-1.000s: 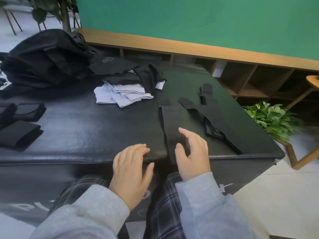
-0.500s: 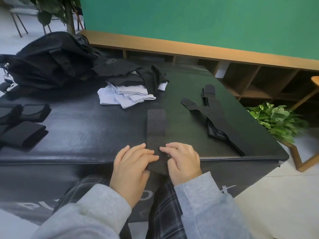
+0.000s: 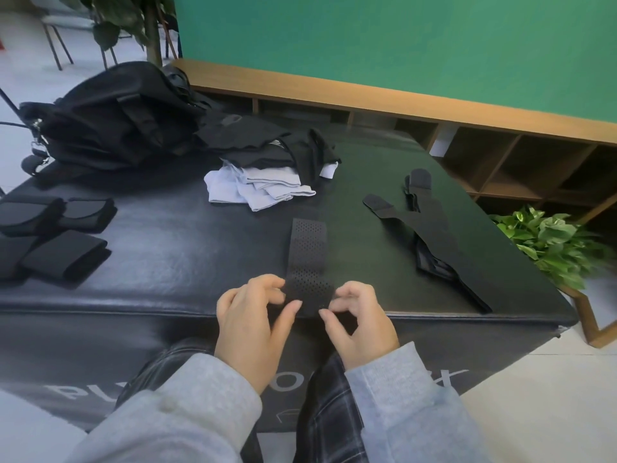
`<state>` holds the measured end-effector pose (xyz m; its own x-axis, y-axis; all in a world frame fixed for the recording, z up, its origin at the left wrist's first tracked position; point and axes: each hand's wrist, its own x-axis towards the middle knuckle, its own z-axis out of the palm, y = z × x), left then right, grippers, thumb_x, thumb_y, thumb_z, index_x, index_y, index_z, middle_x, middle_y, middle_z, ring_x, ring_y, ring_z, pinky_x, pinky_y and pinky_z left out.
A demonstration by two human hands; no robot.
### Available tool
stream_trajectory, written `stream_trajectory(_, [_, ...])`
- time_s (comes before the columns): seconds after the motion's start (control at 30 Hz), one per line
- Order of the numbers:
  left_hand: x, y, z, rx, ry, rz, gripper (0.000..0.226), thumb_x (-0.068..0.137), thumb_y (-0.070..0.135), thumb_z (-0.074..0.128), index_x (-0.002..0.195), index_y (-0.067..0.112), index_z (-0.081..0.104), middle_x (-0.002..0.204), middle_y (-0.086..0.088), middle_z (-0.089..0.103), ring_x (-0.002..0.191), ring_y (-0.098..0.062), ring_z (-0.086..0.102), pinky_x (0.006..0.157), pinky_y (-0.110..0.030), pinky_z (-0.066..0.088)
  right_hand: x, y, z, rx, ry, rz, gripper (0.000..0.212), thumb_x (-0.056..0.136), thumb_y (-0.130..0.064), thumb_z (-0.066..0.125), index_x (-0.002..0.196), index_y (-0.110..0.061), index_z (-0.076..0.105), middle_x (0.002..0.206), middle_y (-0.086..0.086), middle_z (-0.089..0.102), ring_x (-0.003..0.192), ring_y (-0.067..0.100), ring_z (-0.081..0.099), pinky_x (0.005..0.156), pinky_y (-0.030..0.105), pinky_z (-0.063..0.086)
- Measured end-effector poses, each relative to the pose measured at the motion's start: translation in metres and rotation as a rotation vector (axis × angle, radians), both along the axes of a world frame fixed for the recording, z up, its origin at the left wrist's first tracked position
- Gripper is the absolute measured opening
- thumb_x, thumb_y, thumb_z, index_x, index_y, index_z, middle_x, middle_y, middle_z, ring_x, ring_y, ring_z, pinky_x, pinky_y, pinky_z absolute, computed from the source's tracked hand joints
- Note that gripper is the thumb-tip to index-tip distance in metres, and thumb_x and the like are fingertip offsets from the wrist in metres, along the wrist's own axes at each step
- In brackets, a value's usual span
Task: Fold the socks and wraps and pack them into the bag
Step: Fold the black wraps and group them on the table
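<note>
A black perforated wrap (image 3: pixel 306 259) lies lengthwise on the black padded table (image 3: pixel 187 248), its near end lifted at the front edge. My left hand (image 3: pixel 253 322) pinches that end from the left and my right hand (image 3: pixel 359 324) pinches it from the right. Another long black wrap (image 3: pixel 430 235) lies unfolded to the right. Several folded black wraps (image 3: pixel 60 228) sit at the far left. A pile of white and black socks (image 3: pixel 267 175) lies in the middle back. The black bag (image 3: pixel 110 115) sits at the back left.
A green potted plant (image 3: pixel 551 242) on a wooden stand is right of the table. A low wooden shelf (image 3: pixel 500 168) runs under the green wall behind. My legs in plaid trousers are against the table's front.
The perforated wrap was pulled toward the table's front centre. Both hands went from lying on it to pinching and lifting its near end.
</note>
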<state>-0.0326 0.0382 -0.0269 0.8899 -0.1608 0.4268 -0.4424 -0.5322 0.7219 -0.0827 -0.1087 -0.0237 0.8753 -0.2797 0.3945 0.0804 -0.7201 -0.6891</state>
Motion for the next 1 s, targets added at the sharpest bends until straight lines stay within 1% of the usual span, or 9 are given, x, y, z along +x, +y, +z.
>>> stream_trajectory(0.07, [0.001,0.001,0.002,0.014,-0.02,0.006,0.034,0.077,0.025,0.072,0.092,0.035,0.043,0.08,0.019,0.055,0.09,-0.019,0.05,0.083,-0.005,0.018,0.0,0.0,-0.002,-0.086,-0.072,-0.027,0.033,0.08,-0.023,0.069,0.078,-0.04,0.041,0.072,-0.021,0.052,0.077,0.014,0.056,0.071,0.017,0.038])
stream_trajectory(0.17, [0.003,0.001,0.001,0.126,-0.139,-0.025,0.024,0.076,0.021,0.075,0.088,0.032,0.056,0.084,0.017,0.06,0.083,-0.014,0.057,0.083,-0.018,0.021,0.004,-0.002,-0.005,-0.145,-0.116,-0.03,0.009,0.081,-0.04,0.05,0.087,-0.034,0.048,0.076,-0.018,0.051,0.074,0.011,0.055,0.067,0.019,0.042])
stream_trajectory(0.27, [0.005,0.001,-0.003,0.197,-0.175,-0.068,0.027,0.077,0.026,0.075,0.1,0.032,0.062,0.095,0.018,0.063,0.094,-0.002,0.051,0.088,-0.022,0.021,0.009,-0.005,-0.01,-0.17,-0.188,-0.012,0.017,0.08,-0.035,0.05,0.096,-0.035,0.055,0.079,-0.029,0.047,0.081,0.007,0.052,0.07,0.027,0.05])
stream_trajectory(0.37, [0.006,0.001,-0.009,0.253,-0.167,-0.092,0.044,0.069,0.026,0.08,0.108,0.032,0.06,0.101,0.016,0.062,0.101,-0.003,0.047,0.091,-0.026,0.021,0.011,-0.005,-0.013,-0.261,-0.173,-0.019,0.035,0.074,-0.036,0.053,0.107,-0.025,0.059,0.081,-0.014,0.056,0.085,0.007,0.044,0.073,0.024,0.045])
stream_trajectory(0.47, [0.007,0.001,-0.012,0.271,-0.186,-0.087,0.044,0.068,0.024,0.081,0.108,0.03,0.063,0.099,0.014,0.06,0.099,-0.005,0.046,0.09,-0.026,0.021,0.013,-0.004,-0.019,-0.375,-0.128,-0.075,0.045,0.067,-0.036,0.061,0.109,-0.022,0.062,0.087,-0.007,0.058,0.087,0.009,0.04,0.073,0.023,0.041])
stream_trajectory(0.6, [0.007,0.001,-0.013,0.26,-0.226,-0.063,0.029,0.077,0.028,0.07,0.105,0.032,0.064,0.096,0.015,0.057,0.096,-0.004,0.045,0.088,-0.024,0.02,0.013,-0.006,-0.021,-0.375,-0.146,-0.081,0.036,0.075,-0.035,0.052,0.106,-0.024,0.065,0.086,-0.01,0.053,0.085,0.008,0.04,0.074,0.019,0.04])
stream_trajectory(0.7, [0.008,0.001,-0.014,0.253,-0.223,-0.054,0.028,0.078,0.024,0.073,0.104,0.03,0.066,0.098,0.013,0.058,0.098,-0.004,0.045,0.09,-0.025,0.02,0.013,-0.006,-0.019,-0.343,-0.147,-0.071,0.036,0.078,-0.034,0.048,0.103,-0.021,0.069,0.083,-0.007,0.055,0.084,0.008,0.039,0.079,0.015,0.033])
stream_trajectory(0.9, [0.007,0.0,-0.013,0.235,-0.201,-0.055,0.027,0.082,0.04,0.05,0.102,0.031,0.066,0.108,0.014,0.059,0.105,-0.003,0.046,0.092,-0.023,0.019,0.013,-0.007,-0.017,-0.262,-0.193,-0.043,0.027,0.083,-0.03,0.05,0.093,-0.018,0.072,0.094,-0.004,0.06,0.094,0.007,0.043,0.091,0.003,0.026])
stream_trajectory(1.0, [0.006,0.0,-0.011,0.185,-0.211,-0.076,0.026,0.085,0.038,0.044,0.1,0.032,0.065,0.108,0.017,0.061,0.106,0.0,0.047,0.092,-0.02,0.019,0.013,-0.006,-0.015,-0.204,-0.201,-0.02,0.028,0.086,-0.027,0.046,0.089,-0.015,0.07,0.101,-0.001,0.066,0.1,0.007,0.048,0.093,0.01,0.03])
